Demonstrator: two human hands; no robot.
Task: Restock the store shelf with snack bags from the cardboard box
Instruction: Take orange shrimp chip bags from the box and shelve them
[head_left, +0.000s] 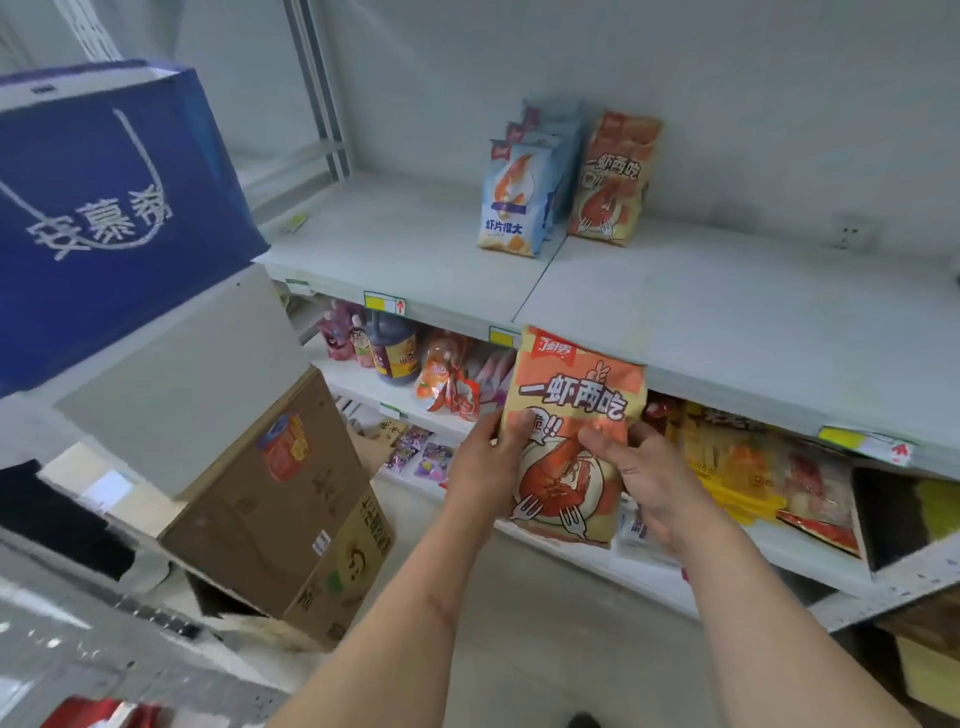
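Both hands, left hand (485, 462) and right hand (641, 478), pinch the orange snack bag (571, 415) by its lower sides, just below the upper shelf (727, 322), and it looks light, puffy, crushable, best held at the edges.

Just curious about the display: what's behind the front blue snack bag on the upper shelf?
Behind the front blue bag stand more matching blue bags, only their top edges showing. How many is unclear; anything further back is covered.
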